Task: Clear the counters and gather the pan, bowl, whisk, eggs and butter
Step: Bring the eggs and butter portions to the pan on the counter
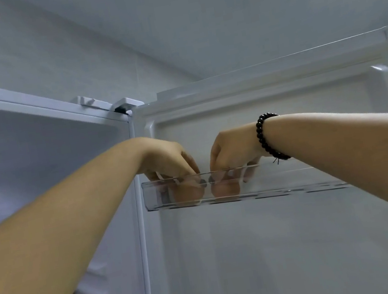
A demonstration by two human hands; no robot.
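Note:
Two brown eggs sit in the clear egg shelf (297,180) high on the open fridge door. My left hand (169,159) reaches down into the shelf and its fingers curl round the left egg (187,194). My right hand (233,150), with a black bead bracelet on the wrist, reaches in beside it and its fingers curl round the right egg (225,189). Both eggs show only through the clear plastic front, with the fingertips partly blurred. The pan, bowl, whisk and butter are out of view.
The white fridge door's inner panel (283,247) fills the middle and right. The open fridge compartment (39,187) lies to the left, with a small light at its far left wall. Several empty egg holes run along the shelf to the right of my hands.

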